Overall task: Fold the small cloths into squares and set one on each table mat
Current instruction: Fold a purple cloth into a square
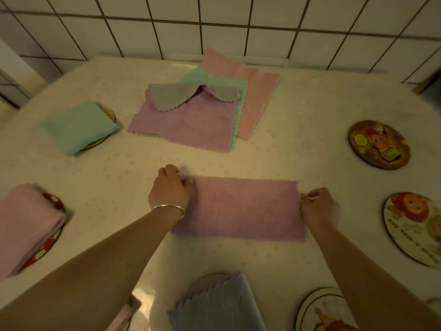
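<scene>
A purple cloth (238, 209), folded into a long rectangle, was laid near the middle of the table (298, 120), its left end pinched by the curled fingers of the left hand (170, 189) and its right end pinched by the right hand (318, 206), whose fingertips were hard to make out. Folded cloths, green (78, 126) toward the far left corner, pink (26, 223) at the left edge and blue-grey (222, 304) at the near edge, largely hid the mats beneath them. A heap of unfolded cloths (191, 118) was spread by the far edge, and bare round mats (379, 144) along the right edge were partly cut off.
</scene>
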